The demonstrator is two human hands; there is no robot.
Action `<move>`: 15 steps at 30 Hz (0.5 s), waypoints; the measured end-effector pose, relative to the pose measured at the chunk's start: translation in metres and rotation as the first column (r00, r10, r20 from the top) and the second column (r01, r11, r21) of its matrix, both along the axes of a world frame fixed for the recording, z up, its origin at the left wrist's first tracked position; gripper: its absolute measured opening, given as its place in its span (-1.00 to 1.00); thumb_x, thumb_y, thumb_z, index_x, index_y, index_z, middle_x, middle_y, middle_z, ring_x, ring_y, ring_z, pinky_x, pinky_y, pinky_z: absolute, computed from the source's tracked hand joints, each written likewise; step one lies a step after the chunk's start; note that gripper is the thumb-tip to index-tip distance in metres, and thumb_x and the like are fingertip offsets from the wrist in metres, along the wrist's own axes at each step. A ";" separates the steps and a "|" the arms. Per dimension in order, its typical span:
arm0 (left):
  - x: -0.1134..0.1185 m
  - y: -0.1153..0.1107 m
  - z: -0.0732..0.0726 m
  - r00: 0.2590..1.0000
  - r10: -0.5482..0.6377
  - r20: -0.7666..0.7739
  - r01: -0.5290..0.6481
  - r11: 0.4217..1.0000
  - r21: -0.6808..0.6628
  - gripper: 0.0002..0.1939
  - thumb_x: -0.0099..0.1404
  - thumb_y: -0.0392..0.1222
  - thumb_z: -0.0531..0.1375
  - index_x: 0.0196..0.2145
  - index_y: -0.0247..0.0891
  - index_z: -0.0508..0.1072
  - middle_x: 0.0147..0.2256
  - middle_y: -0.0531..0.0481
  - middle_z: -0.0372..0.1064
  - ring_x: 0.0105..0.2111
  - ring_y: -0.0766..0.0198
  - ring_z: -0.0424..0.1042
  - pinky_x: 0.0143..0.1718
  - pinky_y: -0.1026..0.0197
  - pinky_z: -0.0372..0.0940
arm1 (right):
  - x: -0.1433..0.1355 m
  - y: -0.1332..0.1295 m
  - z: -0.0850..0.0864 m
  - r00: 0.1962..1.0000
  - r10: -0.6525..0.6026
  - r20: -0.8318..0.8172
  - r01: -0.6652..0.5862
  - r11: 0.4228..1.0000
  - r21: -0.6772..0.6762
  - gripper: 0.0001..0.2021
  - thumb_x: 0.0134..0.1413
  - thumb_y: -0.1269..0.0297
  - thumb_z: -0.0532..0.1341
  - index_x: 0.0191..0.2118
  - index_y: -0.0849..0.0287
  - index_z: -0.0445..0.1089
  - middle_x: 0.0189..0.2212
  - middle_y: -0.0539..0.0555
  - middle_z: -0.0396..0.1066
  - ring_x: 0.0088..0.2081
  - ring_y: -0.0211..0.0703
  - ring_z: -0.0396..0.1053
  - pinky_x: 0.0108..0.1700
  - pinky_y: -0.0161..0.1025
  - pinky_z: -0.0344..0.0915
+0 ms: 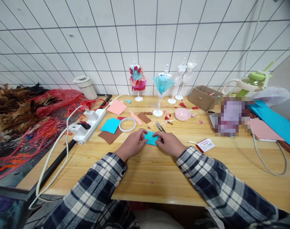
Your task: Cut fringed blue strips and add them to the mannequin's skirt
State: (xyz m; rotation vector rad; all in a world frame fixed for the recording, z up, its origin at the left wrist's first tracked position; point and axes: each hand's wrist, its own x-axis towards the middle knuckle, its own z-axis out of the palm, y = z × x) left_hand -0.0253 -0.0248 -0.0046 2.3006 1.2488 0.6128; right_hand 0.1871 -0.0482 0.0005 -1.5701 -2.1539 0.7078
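Note:
Between my two hands is a small blue piece of crepe paper (151, 138), stretched flat just over the wooden table. My left hand (133, 143) pinches its left end, and my right hand (170, 143) pinches the right end. Just beyond the fingers lie small scissors or snips (160, 127), partly hidden by my right hand. A roll of tape (127, 125) rests to the left, beside a blue paper square (110, 126) on top of a brown paper piece (110, 136).
Mini dress forms stand at the wall, one in a red and blue dress (137, 79), another with a blue paper skirt (162, 84). A pink bowl (183, 114), cardboard box (203, 98) and tag (206, 145) are to the right. A power strip (91, 125) with cables lies left.

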 end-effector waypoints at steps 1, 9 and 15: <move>0.000 0.000 0.001 1.000 0.013 -0.009 -0.012 0.999 0.044 -0.74 0.25 -0.22 0.17 -0.09 -0.22 0.33 -0.38 0.06 0.34 -0.35 0.23 0.36 -0.30 0.17 0.24 | 0.000 0.000 0.000 1.000 0.000 0.004 0.000 1.000 0.002 -0.70 0.07 0.37 0.19 -0.04 0.08 0.44 -0.39 -0.04 0.52 -0.38 -0.23 0.40 -0.33 -0.32 0.16; -0.005 -0.014 0.026 0.952 -0.167 -0.255 0.278 0.819 0.501 -0.83 0.35 -0.11 0.13 -0.29 -0.16 0.50 -0.27 -0.03 0.47 -0.22 0.17 0.37 -0.15 0.09 0.21 | 0.000 -0.001 0.001 1.000 0.007 0.015 -0.008 1.000 0.013 -0.72 0.03 0.38 0.18 -0.10 0.07 0.44 -0.41 -0.06 0.50 -0.38 -0.24 0.38 -0.32 -0.32 0.15; 0.001 -0.011 0.017 0.866 -0.291 -0.407 0.436 0.839 0.327 -0.74 0.37 -0.09 0.11 -0.08 -0.19 0.49 -0.09 -0.07 0.49 -0.08 0.15 0.42 -0.02 0.09 0.21 | -0.002 0.000 0.002 0.999 0.000 0.032 0.000 1.000 -0.008 -0.71 0.05 0.37 0.17 -0.08 0.07 0.42 -0.39 -0.05 0.50 -0.36 -0.23 0.39 -0.31 -0.32 0.16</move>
